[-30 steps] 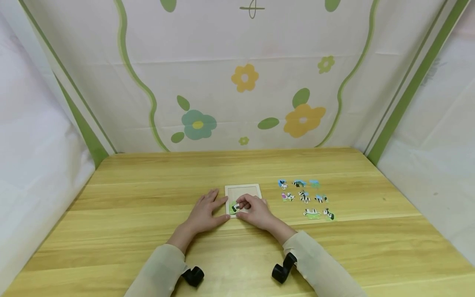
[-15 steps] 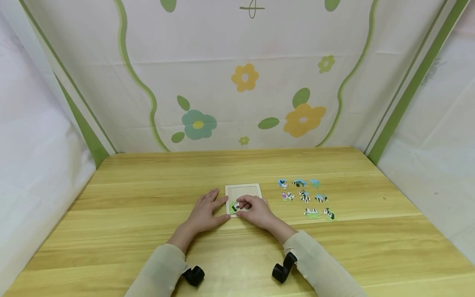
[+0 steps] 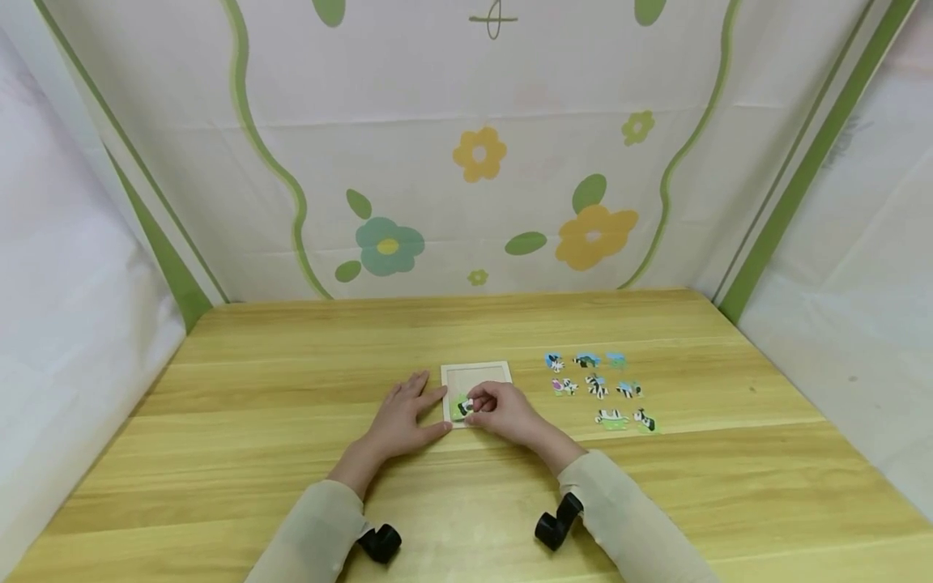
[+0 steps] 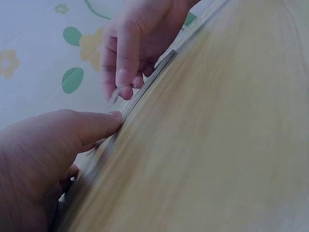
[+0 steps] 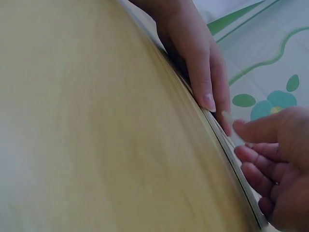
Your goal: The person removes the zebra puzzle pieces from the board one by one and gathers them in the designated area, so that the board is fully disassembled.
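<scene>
A small pale wooden puzzle frame point(image 3: 477, 366) lies on the table. At its lower left corner my right hand point(image 3: 504, 414) pinches a puzzle piece point(image 3: 461, 407), green with a black-and-white animal print, between thumb and fingers. From the left wrist view, the piece point(image 4: 115, 94) appears edge-on and tilted, just above the frame's edge point(image 4: 149, 83). My left hand point(image 3: 404, 414) rests at the frame's left side, fingers spread, with thumb and index fingertip at its border. The right hand covers the frame's lower right part.
Several loose puzzle pieces point(image 3: 596, 387) with blue, green and black-and-white prints lie in rows on the wooden table point(image 3: 306, 348), right of the frame. A white fabric wall point(image 3: 408, 162) with printed flowers rises behind the table. Black wrist mounts point(image 3: 558, 522) hang beneath both sleeves.
The right hand has shifted very slightly, and the piece's print shows a little more clearly beside its fingertips. The left hand and frame stay in place.
</scene>
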`<state>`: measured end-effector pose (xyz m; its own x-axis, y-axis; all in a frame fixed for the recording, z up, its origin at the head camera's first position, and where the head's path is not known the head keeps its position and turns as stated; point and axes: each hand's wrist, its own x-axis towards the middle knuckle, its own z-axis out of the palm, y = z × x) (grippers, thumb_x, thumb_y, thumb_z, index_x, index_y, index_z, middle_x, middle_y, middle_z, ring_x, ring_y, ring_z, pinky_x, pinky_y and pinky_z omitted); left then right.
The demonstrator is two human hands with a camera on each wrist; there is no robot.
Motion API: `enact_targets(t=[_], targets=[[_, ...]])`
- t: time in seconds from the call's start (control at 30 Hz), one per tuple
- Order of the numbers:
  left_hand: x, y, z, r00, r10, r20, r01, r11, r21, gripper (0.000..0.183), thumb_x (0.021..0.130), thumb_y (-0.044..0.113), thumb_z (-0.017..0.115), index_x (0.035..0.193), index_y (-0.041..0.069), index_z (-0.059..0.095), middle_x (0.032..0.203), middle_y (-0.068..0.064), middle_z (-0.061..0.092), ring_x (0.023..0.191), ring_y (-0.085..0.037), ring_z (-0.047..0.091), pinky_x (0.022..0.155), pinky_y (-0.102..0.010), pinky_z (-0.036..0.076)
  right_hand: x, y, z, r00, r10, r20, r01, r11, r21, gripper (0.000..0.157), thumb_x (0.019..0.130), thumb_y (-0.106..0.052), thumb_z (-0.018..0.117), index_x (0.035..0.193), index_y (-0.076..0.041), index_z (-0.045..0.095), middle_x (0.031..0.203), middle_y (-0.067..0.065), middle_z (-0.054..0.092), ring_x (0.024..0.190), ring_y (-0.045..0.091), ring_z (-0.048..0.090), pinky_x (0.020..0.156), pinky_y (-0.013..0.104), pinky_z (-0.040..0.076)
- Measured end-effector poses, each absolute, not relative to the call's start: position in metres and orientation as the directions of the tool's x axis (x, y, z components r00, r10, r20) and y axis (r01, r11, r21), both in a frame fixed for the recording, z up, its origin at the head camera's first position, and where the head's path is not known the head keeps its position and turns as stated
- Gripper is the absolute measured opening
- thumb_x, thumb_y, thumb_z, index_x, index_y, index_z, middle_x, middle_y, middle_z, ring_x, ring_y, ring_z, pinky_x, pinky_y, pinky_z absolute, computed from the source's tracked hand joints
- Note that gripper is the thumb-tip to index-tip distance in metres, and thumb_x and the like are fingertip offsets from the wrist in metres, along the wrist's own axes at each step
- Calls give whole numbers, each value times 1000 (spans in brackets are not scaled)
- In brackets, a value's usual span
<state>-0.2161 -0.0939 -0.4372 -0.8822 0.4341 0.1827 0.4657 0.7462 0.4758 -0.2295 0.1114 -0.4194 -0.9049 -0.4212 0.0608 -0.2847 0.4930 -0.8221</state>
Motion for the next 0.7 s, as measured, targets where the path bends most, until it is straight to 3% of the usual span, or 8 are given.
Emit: enact_targets(t=[0.17,0.47,0.7], targets=[[-215,-93,-437,-879,438,187,471,744,474,58,79,45,55,126,12,47,136,-20,25,125,-32,17,98,-47,10,-227,125,-408,-897,-435,76,-272,409,-871,23,74,-7,67,95,-1,60,79,4,55,72,16,50,63,28,44],[-217,-93,-439,-874,449,187,481,738,474,57,79,44,55,126,12,47,136,-19,24,125,-31,16,99,-46,9,-220,178,-390,-912,-395,112,-279,395,-875,30,75,-18,68,101,-6,61,87,4,58,77,21,52,70,36,40],[-216,-94,-439,-875,447,188,478,734,482,57,79,43,56,126,12,47,136,-19,24,126,-32,16,99,-46,8,-215,217,-380,-931,-350,105,-252,409,-877,32,76,-22,66,104,-8,60,92,7,56,81,24,50,69,32,43]])
